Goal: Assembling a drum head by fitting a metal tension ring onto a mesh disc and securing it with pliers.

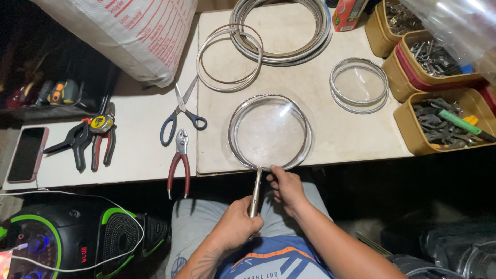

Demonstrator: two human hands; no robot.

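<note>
Left hand (pixel 235 225) clamped on metal handle (pixel 255 192); right hand (pixel 285 185) pinches its top where the round sieve ring (pixel 269 132) joins, ring lying ahead on table (pixel 330 134).

Glossy metal ring (pixel 270 132) with a shiny metal handle (pixel 256 191) — clear smooth sheet inside; at nine o'clock, pliers (pixel 179 161) with dull red plastic grips — matt tabletop (pixel 310 103).

Two pale counter slabs (pixel 320 129) butt together beyond the fingers, with a seam running away up the middle. The lit counter top is bright; everything below its near edge falls into deep shadow. The dark floor (pixel 392 206) to the right of the fingers is barely readable. At far left, a black shelf recess (pixel 31 67) sits unlit.
</note>
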